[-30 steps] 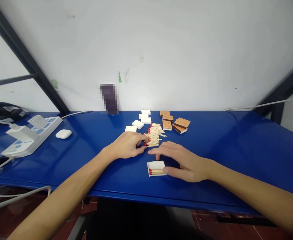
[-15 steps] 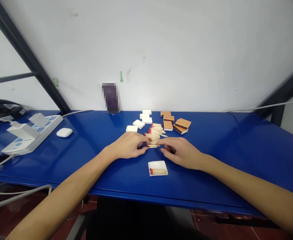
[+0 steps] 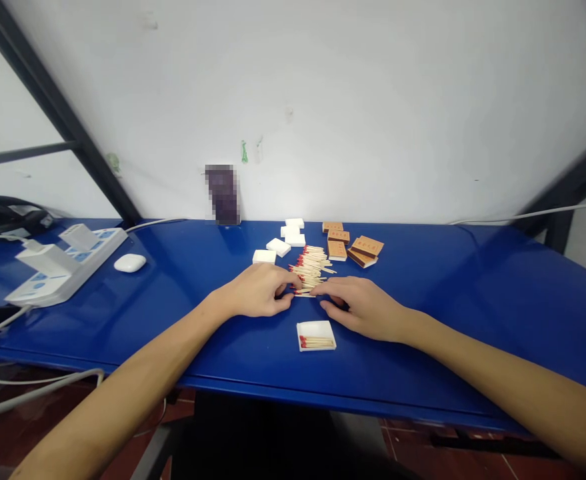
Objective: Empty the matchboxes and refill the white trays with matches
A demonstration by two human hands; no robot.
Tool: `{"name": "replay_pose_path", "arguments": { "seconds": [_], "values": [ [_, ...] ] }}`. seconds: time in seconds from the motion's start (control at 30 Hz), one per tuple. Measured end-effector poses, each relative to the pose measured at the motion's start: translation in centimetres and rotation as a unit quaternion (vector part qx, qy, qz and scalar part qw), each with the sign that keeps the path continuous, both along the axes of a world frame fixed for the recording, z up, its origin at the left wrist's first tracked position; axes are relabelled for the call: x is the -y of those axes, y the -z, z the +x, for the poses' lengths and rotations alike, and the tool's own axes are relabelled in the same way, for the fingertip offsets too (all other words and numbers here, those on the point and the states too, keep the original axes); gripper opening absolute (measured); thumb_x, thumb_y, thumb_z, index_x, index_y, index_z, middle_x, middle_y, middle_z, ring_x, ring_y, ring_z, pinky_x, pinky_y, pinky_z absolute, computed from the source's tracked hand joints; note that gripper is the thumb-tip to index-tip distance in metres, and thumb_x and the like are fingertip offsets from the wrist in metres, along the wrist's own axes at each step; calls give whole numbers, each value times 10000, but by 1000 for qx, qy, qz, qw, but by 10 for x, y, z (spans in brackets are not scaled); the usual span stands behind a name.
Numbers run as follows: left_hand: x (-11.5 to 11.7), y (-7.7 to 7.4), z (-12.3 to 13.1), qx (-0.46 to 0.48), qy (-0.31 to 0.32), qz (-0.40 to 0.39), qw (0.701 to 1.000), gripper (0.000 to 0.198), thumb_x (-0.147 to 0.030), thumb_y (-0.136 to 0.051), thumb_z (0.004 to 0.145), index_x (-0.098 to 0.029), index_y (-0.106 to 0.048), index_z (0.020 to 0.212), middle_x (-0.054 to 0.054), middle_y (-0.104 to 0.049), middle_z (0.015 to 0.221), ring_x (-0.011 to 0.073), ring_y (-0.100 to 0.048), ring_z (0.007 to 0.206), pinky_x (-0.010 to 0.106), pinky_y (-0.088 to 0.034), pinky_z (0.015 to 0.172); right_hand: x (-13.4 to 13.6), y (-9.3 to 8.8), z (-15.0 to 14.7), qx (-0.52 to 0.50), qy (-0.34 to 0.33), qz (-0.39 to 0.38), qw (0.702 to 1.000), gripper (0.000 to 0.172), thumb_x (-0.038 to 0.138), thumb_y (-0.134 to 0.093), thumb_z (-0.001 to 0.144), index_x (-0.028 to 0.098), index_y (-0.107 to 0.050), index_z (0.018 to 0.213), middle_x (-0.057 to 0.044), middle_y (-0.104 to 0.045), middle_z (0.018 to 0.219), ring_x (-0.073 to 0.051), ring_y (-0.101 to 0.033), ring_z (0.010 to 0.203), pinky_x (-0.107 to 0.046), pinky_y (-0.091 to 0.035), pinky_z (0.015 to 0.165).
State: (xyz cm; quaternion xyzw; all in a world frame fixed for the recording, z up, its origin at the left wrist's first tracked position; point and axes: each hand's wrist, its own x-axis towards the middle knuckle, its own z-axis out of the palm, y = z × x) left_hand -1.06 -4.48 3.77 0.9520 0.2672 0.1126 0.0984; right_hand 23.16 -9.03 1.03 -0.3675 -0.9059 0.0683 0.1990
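A loose pile of red-headed matches (image 3: 311, 267) lies on the blue table between my hands. At the pile's near left, by the red heads, my left hand (image 3: 260, 290) rests with bent fingers, its thumb apart from the index finger. My right hand (image 3: 360, 305) reaches in from the other side, index fingertip on the plain ends of the nearest matches, thumb spread below. Neither hand has a match gripped. Just in front of them lies a white matchbox tray (image 3: 317, 328) with a few matches along its near side, heads to the left.
Several white trays (image 3: 264, 257) lie behind my left hand. Several brown matchbox sleeves (image 3: 337, 251) sit to the back right. On the left are a white power strip (image 3: 80, 263) and a small white case (image 3: 129, 263). A pixelated dark object (image 3: 224, 195) leans on the wall.
My right index fingertip has moved slightly left and toward me over the nearest matches. A few matches at the near edge have shifted a little toward me.
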Motion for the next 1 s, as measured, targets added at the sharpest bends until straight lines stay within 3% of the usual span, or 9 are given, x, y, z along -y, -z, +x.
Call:
{"name": "replay_pose_path", "arguments": {
  "seconds": [0.37, 0.6, 0.8, 1.0],
  "values": [
    [0, 0, 0, 1, 10, 1, 1000, 259, -151, -558, 775, -190, -701, 988, -33, -592, 646, 108, -504, 570, 231, -356, 589, -1, 1, 1, -14, -27, -13, 999, 250, 210, -471, 960, 182, -683, 1089, -23, -630, 752, -154, -556, 676, -272, -399, 668],
    [0, -1, 0, -4, 8, -7, 1000, 322, -141, -551, 741, -200, -693, 1024, -40, -581, 637, 110, -498, 564, 230, -365, 600, -1, 2, -1, -31, 22, -39, 999, 212, 259, -545, 930, 193, -686, 1075, 14, -580, 673, -134, -516, 604, -255, -369, 615],
    [-1, 0, 0, -4, 5, -6, 1000, 351, -111, -522, 733, -209, -688, 1027, -49, -559, 613, 106, -483, 554, 225, -351, 590, -2, 5, -1, -44, 35, -40, 998, 168, 149, -541, 860, 162, -671, 967, 22, -549, 641, -124, -484, 568, -245, -356, 592],
    [-1, 1, 1, -7, 4, 2, 1000, 336, -119, -525, 755, -213, -696, 1028, -47, -555, 622, 104, -483, 561, 226, -350, 587, -5, 7, -1, -36, 29, -35, 998, 189, 200, -519, 915, 186, -684, 1007, 0, -600, 689, -135, -516, 603, -245, -367, 606]
  ]
}}
